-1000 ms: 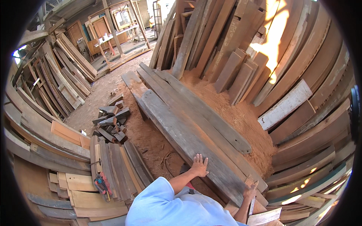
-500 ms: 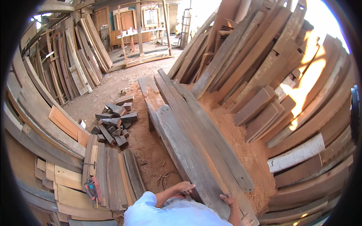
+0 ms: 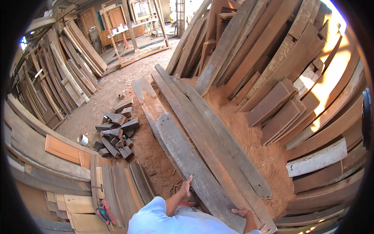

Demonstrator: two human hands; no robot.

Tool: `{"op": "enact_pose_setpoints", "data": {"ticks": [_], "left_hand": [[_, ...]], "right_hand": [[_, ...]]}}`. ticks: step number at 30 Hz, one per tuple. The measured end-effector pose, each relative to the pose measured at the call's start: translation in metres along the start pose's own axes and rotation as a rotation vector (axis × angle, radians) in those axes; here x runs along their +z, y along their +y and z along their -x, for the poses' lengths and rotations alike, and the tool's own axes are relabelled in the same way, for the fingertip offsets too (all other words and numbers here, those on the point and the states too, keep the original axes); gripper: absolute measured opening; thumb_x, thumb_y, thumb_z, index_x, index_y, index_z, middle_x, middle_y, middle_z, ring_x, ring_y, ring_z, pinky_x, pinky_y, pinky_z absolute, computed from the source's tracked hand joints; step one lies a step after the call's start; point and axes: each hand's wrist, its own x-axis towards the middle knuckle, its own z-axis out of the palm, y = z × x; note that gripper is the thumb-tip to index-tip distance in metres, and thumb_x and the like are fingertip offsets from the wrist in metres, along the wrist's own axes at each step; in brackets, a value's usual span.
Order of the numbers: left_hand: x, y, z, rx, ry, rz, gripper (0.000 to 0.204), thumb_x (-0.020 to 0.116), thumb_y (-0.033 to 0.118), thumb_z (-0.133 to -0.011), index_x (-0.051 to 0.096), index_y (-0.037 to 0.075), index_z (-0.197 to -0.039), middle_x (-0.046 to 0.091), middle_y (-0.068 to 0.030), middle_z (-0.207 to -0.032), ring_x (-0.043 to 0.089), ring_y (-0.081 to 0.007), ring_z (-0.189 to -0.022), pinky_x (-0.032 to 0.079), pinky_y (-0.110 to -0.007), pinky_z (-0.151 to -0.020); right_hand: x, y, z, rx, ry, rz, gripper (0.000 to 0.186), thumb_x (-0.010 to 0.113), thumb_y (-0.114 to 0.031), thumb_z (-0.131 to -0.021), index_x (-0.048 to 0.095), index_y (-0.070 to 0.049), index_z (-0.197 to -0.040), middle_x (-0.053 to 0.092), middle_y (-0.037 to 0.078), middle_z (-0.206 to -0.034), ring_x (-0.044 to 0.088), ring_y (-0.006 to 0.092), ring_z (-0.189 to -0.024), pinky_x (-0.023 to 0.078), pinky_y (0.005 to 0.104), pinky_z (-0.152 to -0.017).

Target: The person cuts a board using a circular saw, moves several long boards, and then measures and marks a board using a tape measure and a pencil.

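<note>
handling of the grey plank (image 3: pixel 191 165) is judged in hand; it lies lengthwise, near end between the hands. left hand (image 3: pixel 184 190) at its left edge, fingers outstretched, released. right hand (image 3: pixel 246 215) on its right edge; whether the fingers grasp it cannot be told. any shift calls for firm purchase on both edges. brown plank (image 3: pixel 212 156) alongside right crowds the work; dark offcuts (image 3: pixel 115 142) left, sawdust (image 3: pixel 282 191) right.
</note>
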Motion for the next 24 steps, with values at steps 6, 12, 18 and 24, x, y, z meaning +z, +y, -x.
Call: {"op": "enact_pose_setpoints", "data": {"ticks": [6,12,18,24], "left_hand": [[0.008,0.002,0.012,-0.057,0.000,0.093,0.078,0.077,0.053,-0.089,0.050,0.008,-0.147,0.058,-0.0158,-0.145,0.055,-0.0344,-0.133,0.043,-0.056,-0.115],[0.028,0.017,0.026,-0.155,-0.026,0.061,0.090,0.075,0.064,-0.085,0.045,0.013,-0.153,0.046,-0.0162,-0.157,0.043,-0.0386,-0.143,0.036,-0.065,-0.117],[0.041,0.027,0.066,-0.122,0.003,0.083,0.085,0.073,0.064,-0.086,0.051,0.009,-0.148,0.059,-0.0133,-0.145,0.054,-0.0366,-0.133,0.040,-0.059,-0.115],[0.035,0.019,0.062,0.036,0.035,0.111,0.079,0.067,0.062,-0.090,0.054,0.007,-0.145,0.059,-0.0145,-0.145,0.053,-0.0394,-0.134,0.038,-0.059,-0.116]], "right_hand": [[-0.006,0.004,-0.009,0.074,0.046,0.155,0.090,0.077,-0.067,-0.080,0.063,-0.002,-0.142,0.064,0.016,-0.143,0.054,0.0283,-0.135,0.038,0.0391,-0.115],[0.001,0.009,-0.012,0.092,0.104,0.235,0.093,0.076,-0.070,-0.078,0.065,-0.001,-0.139,0.066,0.020,-0.139,0.059,0.0322,-0.132,0.041,0.0418,-0.113],[0.034,0.010,0.022,0.088,0.187,0.282,0.095,0.082,-0.064,-0.076,0.063,0.007,-0.137,0.067,0.023,-0.134,0.062,0.0317,-0.127,0.045,0.0418,-0.107],[0.072,0.009,0.053,0.090,0.266,0.176,0.095,0.079,-0.070,-0.074,0.066,0.004,-0.133,0.068,0.025,-0.132,0.064,0.0370,-0.126,0.049,0.0426,-0.106]]}}
